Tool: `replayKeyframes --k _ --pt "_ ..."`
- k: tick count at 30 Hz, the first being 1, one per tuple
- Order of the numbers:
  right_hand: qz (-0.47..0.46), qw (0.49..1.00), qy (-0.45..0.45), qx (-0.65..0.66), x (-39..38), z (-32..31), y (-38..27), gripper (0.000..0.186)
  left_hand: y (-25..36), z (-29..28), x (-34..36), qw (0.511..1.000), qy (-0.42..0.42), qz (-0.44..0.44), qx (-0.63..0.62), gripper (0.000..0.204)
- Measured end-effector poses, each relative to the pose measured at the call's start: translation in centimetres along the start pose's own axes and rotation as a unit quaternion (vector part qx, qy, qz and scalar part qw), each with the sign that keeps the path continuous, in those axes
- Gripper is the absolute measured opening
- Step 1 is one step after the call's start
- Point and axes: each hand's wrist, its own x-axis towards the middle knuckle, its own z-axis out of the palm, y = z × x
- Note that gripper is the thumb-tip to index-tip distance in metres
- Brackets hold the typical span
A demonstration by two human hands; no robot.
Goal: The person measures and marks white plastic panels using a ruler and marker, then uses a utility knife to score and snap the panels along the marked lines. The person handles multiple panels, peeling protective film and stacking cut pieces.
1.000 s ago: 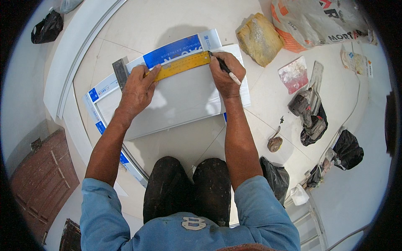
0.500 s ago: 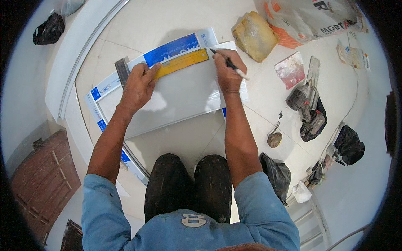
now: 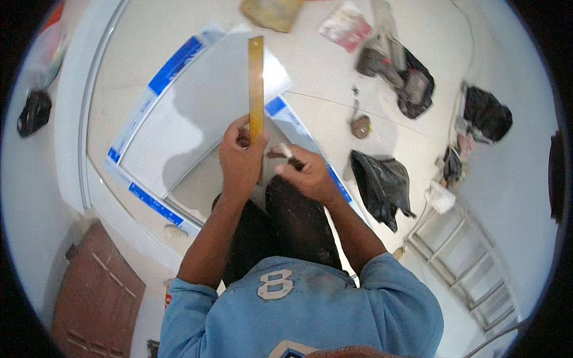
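My left hand (image 3: 242,156) is closed around the handle end of a try square, its yellow blade (image 3: 256,83) pointing away from me. Most of the square's dark handle is hidden behind my fingers. Close beside it on the right, my right hand (image 3: 307,176) is curled around a pen (image 3: 286,150), of which a whitish end shows, blurred by motion. Beyond my hands lies a white panel (image 3: 197,107) on a frame (image 3: 138,122) wrapped in blue and white film. The frame's near right bar passes beside my right hand.
A cordless power tool (image 3: 394,71) lies on the tiled floor at the far right, near a pink and white packet (image 3: 346,27). Closer stand a tape-like brown lump (image 3: 360,126) and a black plastic bag (image 3: 382,185). A metal ladder (image 3: 465,256) lies at right.
The try square has come off the panel toward me and turned upright in my left hand. My right hand has drawn back from the panel's far edge with the pen. My view has shifted.
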Motion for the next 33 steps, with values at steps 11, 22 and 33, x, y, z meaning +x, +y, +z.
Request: replayKeyframes --k 11,22,33 --pt "0.033 0.953 0.248 -0.173 -0.7 -11.6 7.4 0.029 -2.0 14.8 -0.2 0.970 -0.035 0.228 0.075 0.044" --pt "-0.048 0.976 0.053 -0.204 9.4 -1.1 8.0 0.032 -4.2 -2.4 6.1 0.819 0.177 0.433 0.333 0.050" --pt "0.034 0.981 0.183 -0.063 11.0 3.8 11.3 0.032 -5.0 -3.0 14.6 0.785 0.099 0.329 0.515 0.100"
